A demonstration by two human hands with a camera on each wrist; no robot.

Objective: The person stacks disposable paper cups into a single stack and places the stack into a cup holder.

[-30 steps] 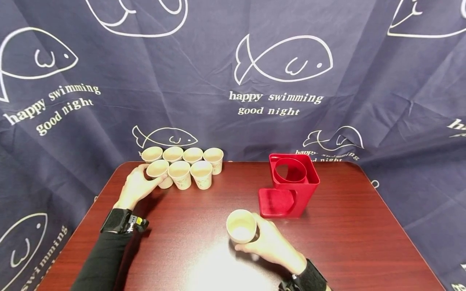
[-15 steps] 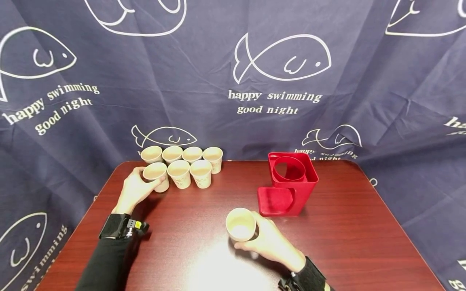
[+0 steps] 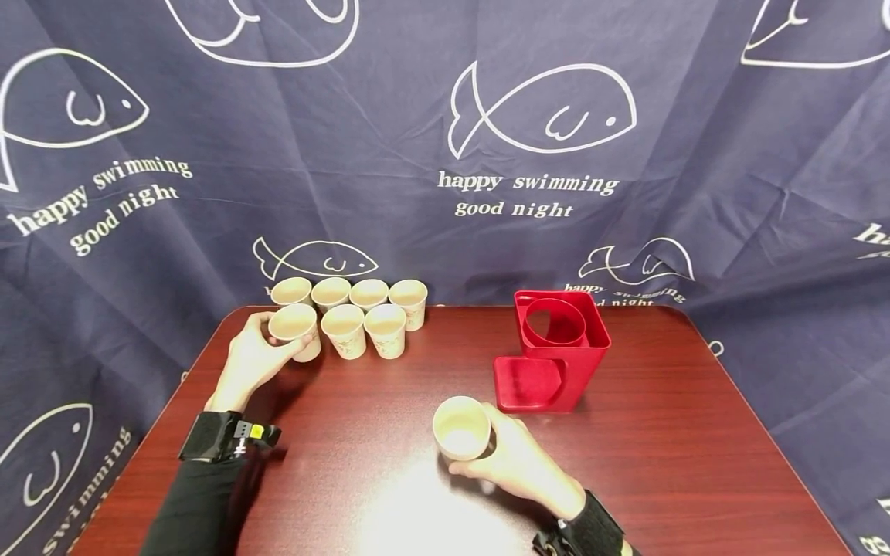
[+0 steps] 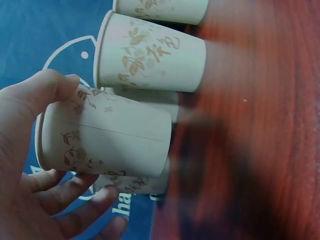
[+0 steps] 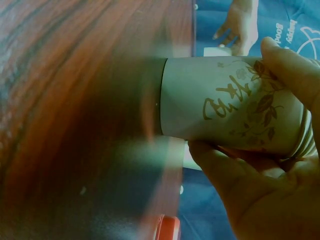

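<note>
In the head view, white paper cups stand in two rows at the table's back left. My left hand [image 3: 252, 357] grips the leftmost front cup [image 3: 293, 324], thumb on one side and fingers on the other. The left wrist view shows this printed paper cup [image 4: 110, 135] beside a neighbouring cup [image 4: 150, 55], with others partly hidden behind. Around another paper cup [image 3: 461, 431], nearer the front, my right hand [image 3: 518, 462] has its thumb and fingers curled. In the right wrist view this cup [image 5: 220, 102] has several rim edges close together, like nested cups.
A red square holder [image 3: 584, 363] with a round ring inside its top and a low tray [image 3: 526, 384] stands right of centre. Behind the brown table [image 3: 667, 463] hangs a dark blue cloth [image 3: 396, 154] with white fish drawings.
My left hand has shifted slightly left with its cup, widening the gap to the front cup on its right. The right hand and its cup stay in place.
</note>
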